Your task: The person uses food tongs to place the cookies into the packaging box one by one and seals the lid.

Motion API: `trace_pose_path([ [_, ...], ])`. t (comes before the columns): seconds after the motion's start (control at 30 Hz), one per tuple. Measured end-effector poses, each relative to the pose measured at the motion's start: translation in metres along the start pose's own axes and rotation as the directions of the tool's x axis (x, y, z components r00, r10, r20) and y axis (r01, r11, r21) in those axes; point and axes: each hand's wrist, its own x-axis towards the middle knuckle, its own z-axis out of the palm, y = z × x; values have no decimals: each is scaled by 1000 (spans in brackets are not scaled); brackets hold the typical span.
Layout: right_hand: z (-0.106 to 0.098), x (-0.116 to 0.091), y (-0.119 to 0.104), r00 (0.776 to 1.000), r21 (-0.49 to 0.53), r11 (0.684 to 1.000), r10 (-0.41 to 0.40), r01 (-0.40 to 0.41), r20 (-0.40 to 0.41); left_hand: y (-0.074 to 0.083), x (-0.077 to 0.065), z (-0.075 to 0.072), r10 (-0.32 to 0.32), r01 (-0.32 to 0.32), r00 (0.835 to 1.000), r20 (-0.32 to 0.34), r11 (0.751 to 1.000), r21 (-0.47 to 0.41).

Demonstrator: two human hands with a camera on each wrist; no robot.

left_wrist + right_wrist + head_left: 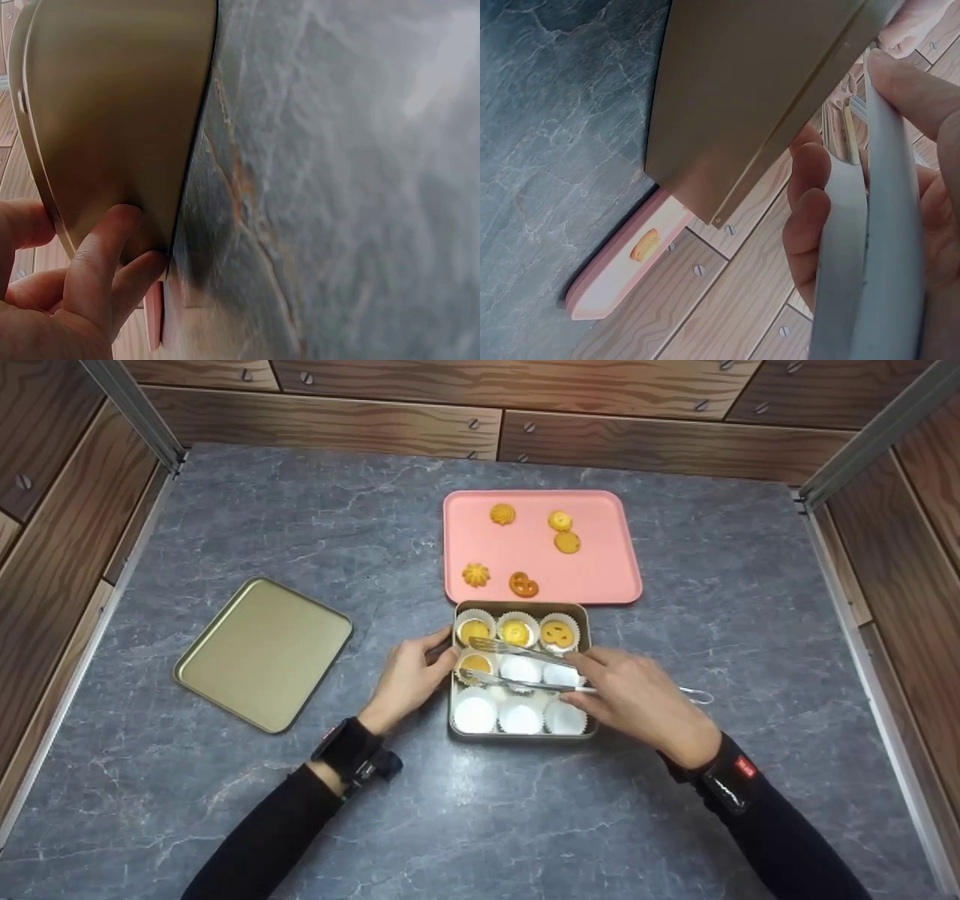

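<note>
A gold square tin (525,737) holds rows of white paper cups. Cookies sit in the back-row cups, among them a pretzel-shaped cookie (557,634), and a round cookie (475,666) lies in the middle row's left cup. The remaining cups show white bottoms. At the tin's left wall, my left hand (411,679) holds it, with fingertips on the outer side and the thumb at the rim. My right hand (634,697) grips metal tongs (525,651) above the tin. Their fork-like tips are spread apart over the left cups, with nothing seen between them.
Behind the tin lies a pink tray (540,502) with several cookies, including a brown pretzel (523,584) and a swirled cookie (502,514). A gold lid (266,652) rests on the marbled table (420,825) to the left. Wood-patterned panels (375,424) enclose the back and sides.
</note>
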Motion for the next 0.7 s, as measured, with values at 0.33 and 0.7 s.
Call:
trace_pose_path([
  [0.33,-6,-3,9,999,67,997,46,-44,-29,0,1,1,1,-1,1000,-3,1000,15],
  [0.7,-7,14,24,972,102,985,158,-142,-173,-1,0,1,7,-6,1000,-14,1000,10],
])
